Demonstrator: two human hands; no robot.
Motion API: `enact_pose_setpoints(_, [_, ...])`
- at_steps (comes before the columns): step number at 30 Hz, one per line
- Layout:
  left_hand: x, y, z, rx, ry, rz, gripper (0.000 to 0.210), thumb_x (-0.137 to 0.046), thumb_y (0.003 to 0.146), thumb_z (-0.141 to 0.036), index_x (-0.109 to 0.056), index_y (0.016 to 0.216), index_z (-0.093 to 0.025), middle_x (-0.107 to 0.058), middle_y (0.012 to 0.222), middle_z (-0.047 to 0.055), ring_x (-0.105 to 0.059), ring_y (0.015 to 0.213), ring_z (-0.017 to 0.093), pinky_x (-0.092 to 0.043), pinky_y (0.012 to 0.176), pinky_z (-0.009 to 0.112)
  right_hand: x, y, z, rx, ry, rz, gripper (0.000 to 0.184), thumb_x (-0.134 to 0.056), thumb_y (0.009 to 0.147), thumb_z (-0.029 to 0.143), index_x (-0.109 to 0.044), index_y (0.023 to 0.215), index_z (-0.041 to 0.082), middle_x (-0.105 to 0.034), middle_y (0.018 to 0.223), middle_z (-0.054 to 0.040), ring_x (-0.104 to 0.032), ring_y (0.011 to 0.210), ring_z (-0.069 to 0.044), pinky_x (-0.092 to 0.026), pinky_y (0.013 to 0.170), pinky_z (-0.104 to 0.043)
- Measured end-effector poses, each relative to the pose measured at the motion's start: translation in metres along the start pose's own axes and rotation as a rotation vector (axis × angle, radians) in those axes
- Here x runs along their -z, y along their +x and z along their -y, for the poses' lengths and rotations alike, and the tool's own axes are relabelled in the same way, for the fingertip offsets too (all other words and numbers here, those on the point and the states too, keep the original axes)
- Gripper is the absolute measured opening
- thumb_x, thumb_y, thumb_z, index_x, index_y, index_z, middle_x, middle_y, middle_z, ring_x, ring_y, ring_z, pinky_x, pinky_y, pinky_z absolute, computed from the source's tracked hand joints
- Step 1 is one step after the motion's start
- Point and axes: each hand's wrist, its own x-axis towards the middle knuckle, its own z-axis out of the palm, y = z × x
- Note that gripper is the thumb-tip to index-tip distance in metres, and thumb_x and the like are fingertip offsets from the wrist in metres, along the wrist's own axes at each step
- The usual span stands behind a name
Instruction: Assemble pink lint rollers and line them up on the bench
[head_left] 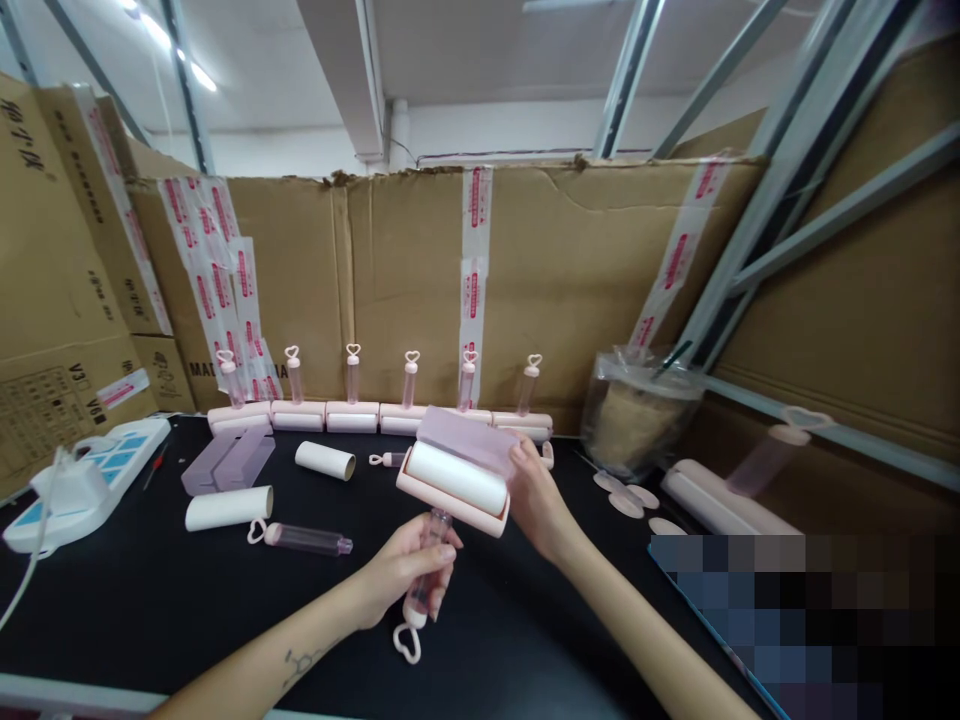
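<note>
A pink lint roller (pixel 459 478) with a white paper roll is held up over the black table, roll end away from me. My left hand (pixel 401 568) is closed around its clear pink handle, whose heart-shaped loop points down toward me. Behind the roll, a translucent purple cover (pixel 465 440) is pinched at its right end by my right hand (pixel 534 495). The cover lies close along the roll's far side; whether it touches the roller I cannot tell. Nearest to my left hand on the table is a loose clear handle (pixel 311 538) with a heart loop.
Several assembled lint rollers (pixel 352 415) stand along the cardboard wall (pixel 405 260). To the left lie white rolls (pixel 229 507), purple covers (pixel 229 460) and a power strip (pixel 112 480). At right are pink discs (pixel 626 500), a bagged tub (pixel 637 410) and another roller (pixel 727 500).
</note>
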Motion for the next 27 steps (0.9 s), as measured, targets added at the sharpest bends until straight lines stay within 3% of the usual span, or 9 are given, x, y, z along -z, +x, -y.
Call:
enact_pose_setpoints(4, [0.0, 0.0, 0.001, -0.009, 0.029, 0.0, 0.037, -0.064, 0.073, -0.042, -0.047, 0.091, -0.016, -0.048, 0.059, -0.006, -0.047, 0.039, 0.005, -0.037, 0.036, 0.016, 0.002, -0.003, 0.004, -0.009, -0.053, -0.032, 0.029, -0.066, 0.072, 0.034, -0.044, 0.09, 0.029, -0.06, 0.081, 0.0042, -0.061, 0.074, -0.016, -0.05, 0.064, -0.027])
enact_pose_setpoints(12, [-0.001, -0.002, -0.004, -0.018, 0.113, -0.031, 0.038, -0.063, 0.073, -0.045, -0.047, 0.091, -0.016, -0.047, 0.058, -0.007, -0.043, 0.038, 0.004, -0.035, 0.036, 0.015, 0.002, -0.007, 0.013, -0.02, -0.281, -0.086, 0.035, -0.068, 0.067, 0.042, -0.046, 0.09, 0.026, -0.056, 0.08, 0.0017, -0.055, 0.066, -0.015, -0.043, 0.055, -0.025])
enact_pose_setpoints(18, [-0.001, -0.002, -0.006, -0.025, 0.131, -0.057, 0.039, -0.062, 0.072, -0.047, -0.048, 0.09, -0.015, -0.044, 0.056, -0.008, -0.04, 0.036, 0.003, -0.031, 0.034, 0.014, 0.008, -0.007, 0.019, -0.016, -0.316, 0.065, 0.033, -0.07, 0.069, 0.037, -0.047, 0.09, 0.027, -0.058, 0.089, 0.0021, -0.057, 0.073, -0.015, -0.046, 0.063, -0.025])
enact_pose_setpoints(24, [0.003, -0.002, -0.005, -0.027, 0.112, -0.053, 0.037, -0.062, 0.074, -0.046, -0.048, 0.091, -0.015, -0.042, 0.056, -0.008, -0.039, 0.036, 0.003, -0.031, 0.034, 0.014, 0.005, -0.007, 0.022, 0.078, -0.52, 0.136, 0.039, -0.068, 0.07, 0.039, -0.059, 0.105, 0.027, -0.058, 0.119, -0.0041, -0.052, 0.109, -0.024, -0.043, 0.09, -0.035])
enact_pose_setpoints(27, [0.003, -0.003, -0.006, -0.05, 0.111, -0.053, 0.036, -0.061, 0.075, -0.045, -0.048, 0.09, -0.015, -0.042, 0.057, -0.008, -0.039, 0.036, 0.002, -0.031, 0.034, 0.014, 0.002, -0.01, 0.022, 0.033, -0.541, 0.171, 0.039, -0.068, 0.07, 0.04, -0.062, 0.106, 0.025, -0.062, 0.114, -0.0056, -0.055, 0.107, -0.026, -0.044, 0.091, -0.039])
